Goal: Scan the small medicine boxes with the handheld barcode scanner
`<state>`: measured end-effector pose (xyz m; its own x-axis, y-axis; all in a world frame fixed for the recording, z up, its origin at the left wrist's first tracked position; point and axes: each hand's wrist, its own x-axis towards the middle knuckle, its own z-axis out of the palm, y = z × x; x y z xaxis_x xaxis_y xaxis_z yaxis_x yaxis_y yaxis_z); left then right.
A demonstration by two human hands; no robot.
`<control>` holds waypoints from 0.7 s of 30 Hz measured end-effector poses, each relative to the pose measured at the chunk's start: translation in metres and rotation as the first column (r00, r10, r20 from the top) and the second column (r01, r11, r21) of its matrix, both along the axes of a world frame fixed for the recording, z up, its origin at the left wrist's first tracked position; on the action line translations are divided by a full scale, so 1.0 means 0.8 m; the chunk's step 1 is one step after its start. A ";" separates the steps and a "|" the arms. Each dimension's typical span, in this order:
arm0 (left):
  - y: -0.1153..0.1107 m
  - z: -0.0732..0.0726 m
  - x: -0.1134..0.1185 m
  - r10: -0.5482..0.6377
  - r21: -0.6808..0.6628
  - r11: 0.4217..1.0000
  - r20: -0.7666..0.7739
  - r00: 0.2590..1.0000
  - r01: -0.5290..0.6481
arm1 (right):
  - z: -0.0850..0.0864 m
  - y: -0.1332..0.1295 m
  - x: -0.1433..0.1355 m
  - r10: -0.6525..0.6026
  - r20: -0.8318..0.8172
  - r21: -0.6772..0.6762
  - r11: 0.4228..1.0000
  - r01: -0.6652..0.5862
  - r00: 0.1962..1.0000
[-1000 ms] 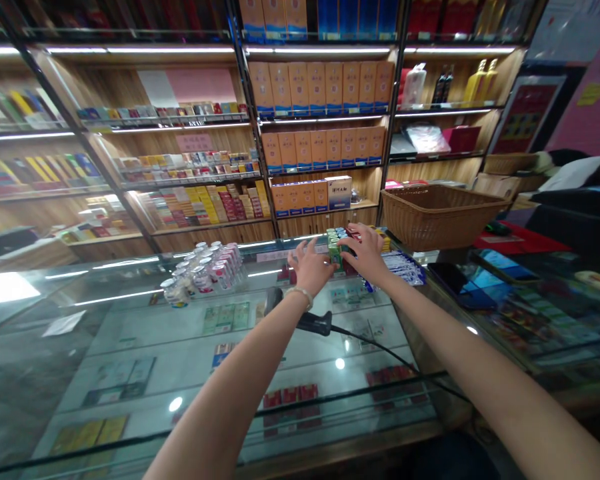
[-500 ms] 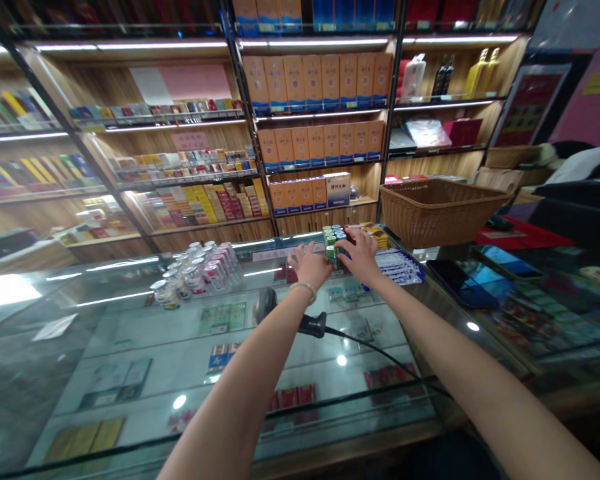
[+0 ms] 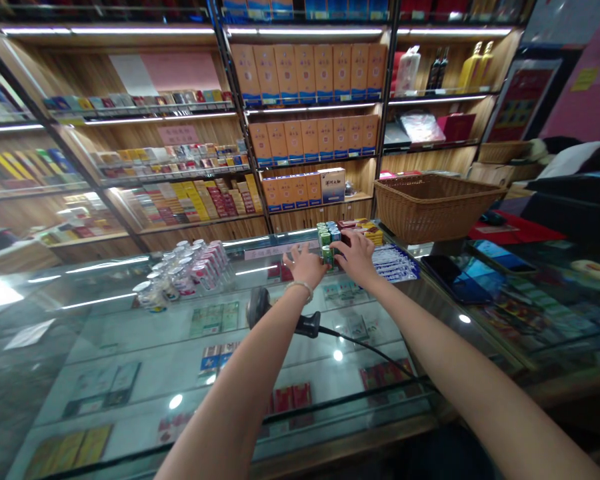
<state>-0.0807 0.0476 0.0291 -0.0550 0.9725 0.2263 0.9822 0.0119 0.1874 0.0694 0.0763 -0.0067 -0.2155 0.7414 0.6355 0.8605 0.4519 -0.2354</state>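
Note:
Small green and blue cylindrical containers (image 3: 325,233) stand in close rows on the glass counter. My left hand (image 3: 305,265), a bracelet at its wrist, is at the near left of the group, fingers spread, its thumb by the front green container (image 3: 327,255). My right hand (image 3: 356,253) curves round the right side of the group, fingertips at the same container; the grip is too small to make out fully. Under my left forearm lies a black handheld scanner (image 3: 307,324) with a cable. Blue-and-white packets (image 3: 394,263) lie just right of my right hand.
Clear lidded jars and pink packs (image 3: 185,270) stand on the counter's left. A wicker basket (image 3: 430,210) sits at the back right, with a dark phone (image 3: 455,279) before it. Yellow packs (image 3: 370,232) lie behind my right hand. Stocked shelves line the wall.
The view has shifted slightly, so the whole scene sits a little further left. Both hands remain around the front of the container group, with little visible change in their pose.

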 end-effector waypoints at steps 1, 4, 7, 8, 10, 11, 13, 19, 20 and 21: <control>0.001 -0.001 0.000 -0.002 0.000 1.000 -0.004 1.000 0.002 | -0.001 0.000 0.001 -0.001 -0.002 -0.006 1.000 0.001 1.000; 0.002 -0.003 0.001 0.000 -0.001 1.000 -0.006 1.000 0.000 | -0.002 -0.001 0.005 0.007 -0.004 -0.012 1.000 -0.007 1.000; 0.003 -0.004 -0.001 0.011 -0.010 1.000 0.002 1.000 -0.011 | -0.001 -0.004 0.009 0.009 0.009 -0.010 1.000 -0.009 1.000; 0.002 -0.004 -0.002 0.016 -0.013 1.000 0.006 1.000 -0.015 | 0.000 -0.006 0.010 0.004 0.014 -0.007 1.000 -0.004 1.000; 0.001 -0.003 -0.006 0.025 -0.018 1.000 0.016 1.000 -0.025 | 0.002 -0.009 0.012 -0.012 0.021 0.008 1.000 0.011 1.000; 0.000 -0.002 -0.008 0.030 -0.022 0.999 0.020 0.999 -0.029 | 0.003 -0.011 0.013 -0.016 0.025 0.017 1.000 0.016 1.000; -0.002 -0.001 -0.014 0.032 -0.045 0.998 0.026 0.999 -0.031 | 0.006 -0.014 0.014 -0.018 0.037 0.028 0.999 0.017 0.999; -0.014 0.003 -0.026 -0.033 -0.207 0.978 0.008 0.999 0.034 | 0.012 -0.022 0.008 -0.029 0.126 -0.108 0.993 0.043 0.992; -0.017 0.003 -0.026 -0.045 -0.246 0.968 -0.002 0.999 0.043 | 0.012 -0.023 0.006 -0.037 0.149 -0.167 0.984 0.062 0.988; -0.019 0.003 -0.025 -0.057 -0.283 0.958 -0.013 0.998 0.051 | 0.013 -0.024 0.003 -0.043 0.173 -0.234 0.969 0.083 0.984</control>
